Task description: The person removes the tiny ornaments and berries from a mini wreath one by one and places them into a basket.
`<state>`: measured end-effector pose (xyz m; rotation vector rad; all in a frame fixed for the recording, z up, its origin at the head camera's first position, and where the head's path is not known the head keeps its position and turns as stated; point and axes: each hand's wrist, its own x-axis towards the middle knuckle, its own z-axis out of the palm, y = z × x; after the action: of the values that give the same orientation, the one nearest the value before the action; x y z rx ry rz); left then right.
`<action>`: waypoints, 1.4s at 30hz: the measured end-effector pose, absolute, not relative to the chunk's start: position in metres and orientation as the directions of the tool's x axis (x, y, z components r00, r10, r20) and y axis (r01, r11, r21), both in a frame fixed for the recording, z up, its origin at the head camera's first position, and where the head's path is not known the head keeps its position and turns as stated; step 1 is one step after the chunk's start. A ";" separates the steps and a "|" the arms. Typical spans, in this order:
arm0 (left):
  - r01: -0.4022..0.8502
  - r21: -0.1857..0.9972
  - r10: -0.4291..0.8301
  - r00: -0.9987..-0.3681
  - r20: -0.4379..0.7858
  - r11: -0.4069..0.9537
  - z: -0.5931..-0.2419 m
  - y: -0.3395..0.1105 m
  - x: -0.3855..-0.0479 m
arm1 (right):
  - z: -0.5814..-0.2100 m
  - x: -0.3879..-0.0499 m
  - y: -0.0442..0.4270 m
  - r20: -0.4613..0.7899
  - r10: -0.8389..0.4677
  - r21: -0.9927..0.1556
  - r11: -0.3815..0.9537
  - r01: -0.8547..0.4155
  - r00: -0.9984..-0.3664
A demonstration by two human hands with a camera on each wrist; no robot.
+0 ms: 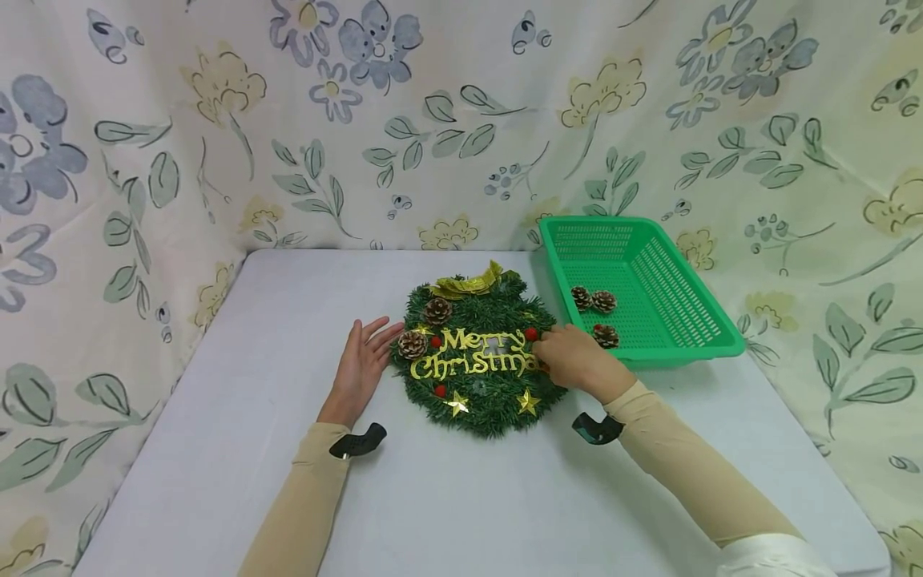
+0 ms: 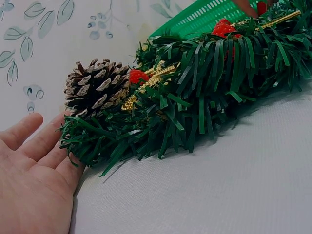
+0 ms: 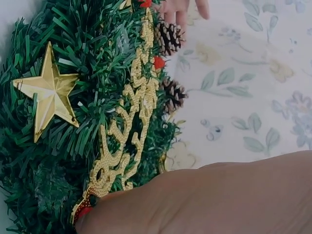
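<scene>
A green wreath [image 1: 490, 401] lies on the white table, bearing gold "Merry Christmas" lettering [image 1: 469, 365], stars, red berries and two pinecones [image 1: 437, 311] at its upper left. My left hand [image 1: 360, 361] is at the wreath's left edge, palm turned up and fingers extended; in the left wrist view the fingertips of that hand [image 2: 39, 175] meet the green strands beside a pinecone [image 2: 95, 88]. On the wreath's right side, my right hand [image 1: 577, 361] has curled fingers at the end of the lettering. The right wrist view shows that hand [image 3: 209, 200] against the letters [image 3: 114, 151], its fingertips hidden.
A green basket [image 1: 703, 351] stands at the back right, close to the wreath, with several pinecones [image 1: 603, 301] inside. Floral cloth [image 1: 447, 192] hangs behind the white table [image 1: 461, 513]. A gold bow [image 1: 469, 284] tops the wreath.
</scene>
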<state>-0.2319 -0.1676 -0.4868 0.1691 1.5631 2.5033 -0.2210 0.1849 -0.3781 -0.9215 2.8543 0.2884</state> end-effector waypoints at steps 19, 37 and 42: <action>-0.103 0.905 0.223 -0.975 -0.009 -0.414 -0.488 -0.168 -0.231 | -0.388 -0.230 0.190 -0.059 -0.652 -0.033 0.758 -0.652 -0.756; -0.103 0.908 0.225 -0.974 -0.009 -0.407 -0.487 -0.168 -0.232 | -0.376 -0.235 0.193 -0.133 -0.600 -0.370 0.768 -0.523 -0.789; -0.101 0.910 0.226 -0.974 -0.008 -0.403 -0.487 -0.169 -0.232 | -0.373 -0.236 0.194 -0.108 -0.606 -0.408 0.750 -0.521 -0.788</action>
<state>-0.2320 -0.1685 -0.4872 0.1725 1.5908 2.4727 -0.2359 0.1942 -0.3734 -0.8884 2.7148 -0.5312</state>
